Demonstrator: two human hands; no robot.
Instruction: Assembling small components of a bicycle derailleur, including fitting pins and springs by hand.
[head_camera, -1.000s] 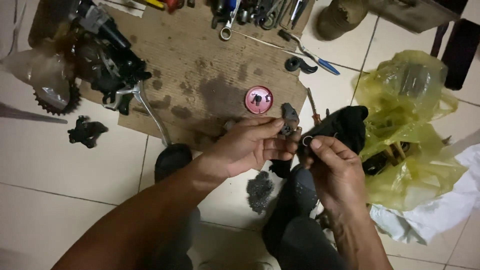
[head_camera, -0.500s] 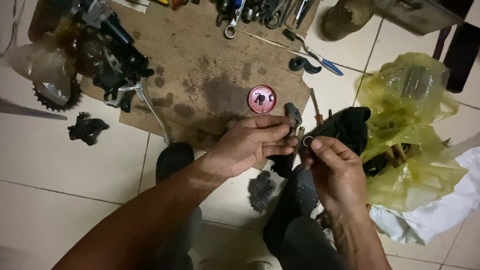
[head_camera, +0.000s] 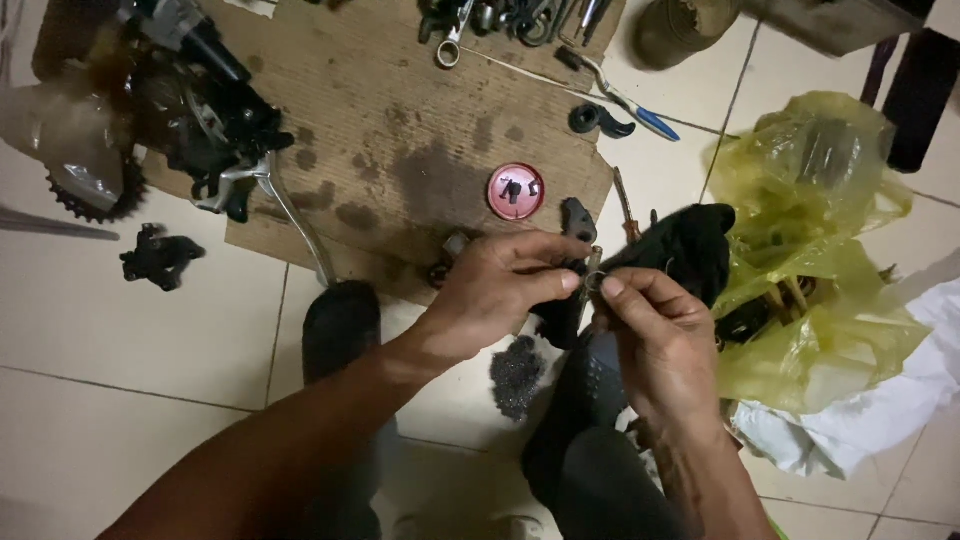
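While both hands meet over the tiled floor (head_camera: 150, 340), the left hand (head_camera: 500, 290) pinches a small metal part (head_camera: 592, 272) between thumb and fingertips, and the right hand (head_camera: 655, 335) closes its thumb and forefinger on the same piece from the other side. The part is slim and greyish, with what looks like a small ring at its lower end; it is too small to tell more. It sits in the air between the two hands, just in front of a black cloth (head_camera: 680, 250) that drapes over the right hand's fingers.

Behind the hands lies a stained sheet of cardboard (head_camera: 400, 130) on the floor. On it rests a round red lid (head_camera: 516, 191) holding a few tiny dark bits, and a black engine assembly (head_camera: 200, 110) with a toothed sprocket (head_camera: 95, 195) at its left edge. Wrenches (head_camera: 500, 20) are heaped along the cardboard's far edge, and a blue-handled tool (head_camera: 625, 100) lies near them. A crumpled yellow plastic bag (head_camera: 815, 240) sits to the right, touching a white cloth (head_camera: 880, 400).
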